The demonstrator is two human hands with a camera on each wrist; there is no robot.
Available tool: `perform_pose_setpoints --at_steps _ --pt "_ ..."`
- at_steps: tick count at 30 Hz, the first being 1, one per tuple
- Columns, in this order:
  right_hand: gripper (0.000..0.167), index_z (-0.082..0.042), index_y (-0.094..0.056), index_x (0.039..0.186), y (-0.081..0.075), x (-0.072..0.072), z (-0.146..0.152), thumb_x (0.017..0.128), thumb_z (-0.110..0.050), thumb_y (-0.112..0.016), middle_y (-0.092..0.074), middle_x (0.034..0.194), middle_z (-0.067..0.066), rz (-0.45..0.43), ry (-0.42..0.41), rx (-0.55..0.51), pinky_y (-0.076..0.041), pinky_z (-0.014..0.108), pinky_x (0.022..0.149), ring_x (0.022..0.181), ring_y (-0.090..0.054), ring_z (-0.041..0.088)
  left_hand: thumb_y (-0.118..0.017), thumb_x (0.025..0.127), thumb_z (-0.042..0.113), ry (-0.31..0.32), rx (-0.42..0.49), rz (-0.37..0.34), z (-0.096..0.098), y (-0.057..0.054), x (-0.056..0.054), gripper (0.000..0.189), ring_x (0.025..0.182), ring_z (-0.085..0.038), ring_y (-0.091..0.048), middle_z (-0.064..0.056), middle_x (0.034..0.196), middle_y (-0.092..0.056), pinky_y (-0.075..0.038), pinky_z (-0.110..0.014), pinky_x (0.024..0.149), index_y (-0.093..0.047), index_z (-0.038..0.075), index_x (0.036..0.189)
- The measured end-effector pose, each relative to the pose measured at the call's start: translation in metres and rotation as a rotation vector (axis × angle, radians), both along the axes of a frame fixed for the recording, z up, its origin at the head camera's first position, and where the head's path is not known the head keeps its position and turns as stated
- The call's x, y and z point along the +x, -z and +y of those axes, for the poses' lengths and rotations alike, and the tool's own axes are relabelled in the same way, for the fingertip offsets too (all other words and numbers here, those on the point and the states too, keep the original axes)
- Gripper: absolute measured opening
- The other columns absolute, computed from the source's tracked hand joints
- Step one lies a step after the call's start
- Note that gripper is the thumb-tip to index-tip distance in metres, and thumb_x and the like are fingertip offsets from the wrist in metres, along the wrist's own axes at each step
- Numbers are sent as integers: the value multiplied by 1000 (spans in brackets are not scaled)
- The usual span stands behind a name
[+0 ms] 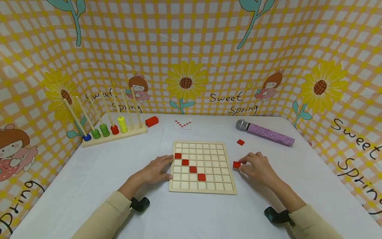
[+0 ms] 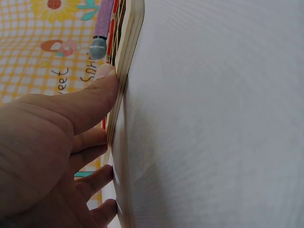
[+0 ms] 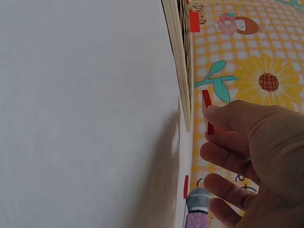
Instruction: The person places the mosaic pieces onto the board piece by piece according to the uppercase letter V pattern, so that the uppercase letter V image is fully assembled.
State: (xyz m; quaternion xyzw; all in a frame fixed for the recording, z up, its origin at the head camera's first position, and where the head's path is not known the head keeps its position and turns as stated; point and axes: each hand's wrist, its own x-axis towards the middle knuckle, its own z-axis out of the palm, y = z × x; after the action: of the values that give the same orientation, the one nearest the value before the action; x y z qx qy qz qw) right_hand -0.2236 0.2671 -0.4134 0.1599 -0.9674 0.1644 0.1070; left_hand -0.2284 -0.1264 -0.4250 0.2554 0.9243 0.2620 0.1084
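A wooden grid board (image 1: 211, 187) lies on the white table, with several red square tiles (image 1: 193, 169) set in its cells along a diagonal. At the board's left edge rests my left hand (image 1: 153, 171), its thumb and fingers touching the rim; the left wrist view shows the thumb (image 2: 102, 88) against the wooden side. Just right of the board, my right hand (image 1: 258, 169) pinches a red tile (image 1: 236, 164) between thumb and fingertips. In the right wrist view that tile (image 3: 208, 111) is seen edge-on, off the table. Another red tile (image 1: 240, 142) lies farther back on the tabletop.
Behind the board lies a small card (image 1: 182, 124) with a red pattern on a grid. A sparkly purple microphone (image 1: 268, 133) lies at the back right. At the back left stand a bead-and-peg rack (image 1: 114, 135) and a red block (image 1: 152, 121). Checked cloth surrounds the table.
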Motion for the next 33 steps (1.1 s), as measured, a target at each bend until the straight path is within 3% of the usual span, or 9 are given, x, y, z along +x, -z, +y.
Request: perform_pose_setpoints --at_steps 33 --pt "22 -12 -73 98 4 0 -70 79 -23 -71 -68 97 -1 -81 -137 8 -32 29 73 88 -45 15 -68 86 28 -8 11 -10 -1 0 0 72 143 -35 -24 -11 154 -30 -22 -56 114 -35 4 145"
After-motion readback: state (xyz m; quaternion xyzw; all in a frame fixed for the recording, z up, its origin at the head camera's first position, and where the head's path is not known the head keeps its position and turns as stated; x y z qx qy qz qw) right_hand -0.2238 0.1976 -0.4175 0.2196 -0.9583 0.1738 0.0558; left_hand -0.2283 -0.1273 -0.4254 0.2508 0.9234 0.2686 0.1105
